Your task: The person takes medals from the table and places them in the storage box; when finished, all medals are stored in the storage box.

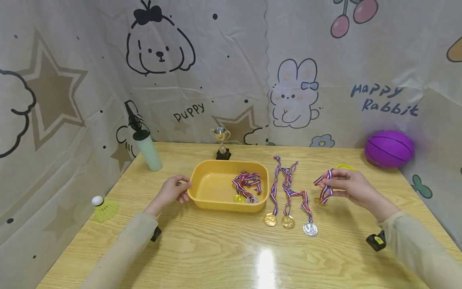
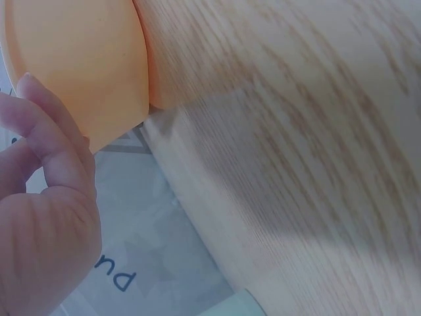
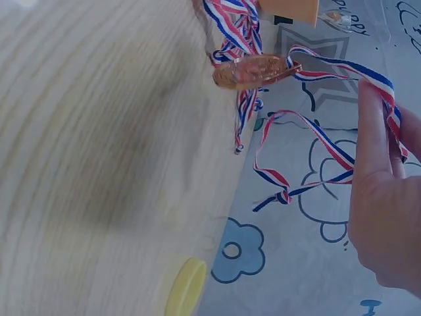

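Three medals (image 1: 288, 222) lie out, two show in the tray (image 1: 213, 205) the left hand (image 1: 174, 190) grips, the right hand (image 1: 355, 188) pinches another (image 3: 250, 72): seemingly midway.

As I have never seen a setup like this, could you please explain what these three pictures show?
There is no machine here: a person works bare-handed, seen at one moment. The wide picture is taken from the head, looking forward and down; the two closer ones are taken from the left and right wrists.

The left hand holds the edge of a yellow tub with ribboned medals inside. The right hand holds another medal by its striped ribbon. Three more medals lie beside the tub on the table.

Farther out are a shuttlecock, bottle, trophy and purple ball.
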`<action>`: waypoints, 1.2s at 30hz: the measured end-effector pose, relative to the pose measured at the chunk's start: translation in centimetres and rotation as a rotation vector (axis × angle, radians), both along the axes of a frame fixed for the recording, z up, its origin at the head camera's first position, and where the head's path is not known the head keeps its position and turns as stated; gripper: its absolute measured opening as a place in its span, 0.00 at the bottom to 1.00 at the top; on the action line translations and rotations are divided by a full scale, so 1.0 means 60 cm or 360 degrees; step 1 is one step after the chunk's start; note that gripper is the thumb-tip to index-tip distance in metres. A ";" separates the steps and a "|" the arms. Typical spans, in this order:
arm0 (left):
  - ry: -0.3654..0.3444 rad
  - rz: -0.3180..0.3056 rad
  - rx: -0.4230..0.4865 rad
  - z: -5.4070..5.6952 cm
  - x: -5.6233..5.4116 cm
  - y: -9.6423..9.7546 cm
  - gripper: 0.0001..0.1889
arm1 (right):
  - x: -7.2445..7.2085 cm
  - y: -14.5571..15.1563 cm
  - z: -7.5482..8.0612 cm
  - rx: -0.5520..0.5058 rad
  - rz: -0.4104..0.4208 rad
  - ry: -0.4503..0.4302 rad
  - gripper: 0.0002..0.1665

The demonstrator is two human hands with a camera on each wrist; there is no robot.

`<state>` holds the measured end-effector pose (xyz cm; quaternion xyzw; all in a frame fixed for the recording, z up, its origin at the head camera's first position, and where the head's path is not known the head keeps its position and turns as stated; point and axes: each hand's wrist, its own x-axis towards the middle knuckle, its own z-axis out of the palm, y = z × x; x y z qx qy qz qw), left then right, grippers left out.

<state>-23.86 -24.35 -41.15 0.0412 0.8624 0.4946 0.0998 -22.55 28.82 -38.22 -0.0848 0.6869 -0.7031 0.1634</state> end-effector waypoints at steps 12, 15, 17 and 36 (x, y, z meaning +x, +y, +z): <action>-0.0011 0.0015 0.0007 0.001 0.002 -0.002 0.20 | -0.014 -0.040 0.030 0.0025 -0.0013 -0.0022 0.06; -0.0010 0.0014 0.0010 -0.001 0.000 -0.001 0.19 | -0.019 -0.051 0.040 0.0042 0.0007 -0.0002 0.06; -0.0004 0.0004 0.0012 -0.002 -0.001 0.000 0.19 | -0.021 -0.056 0.047 0.0033 0.0021 0.0011 0.07; -0.0006 0.0022 0.0025 -0.003 -0.002 -0.003 0.19 | -0.040 -0.154 0.124 0.0079 0.0021 0.0208 0.05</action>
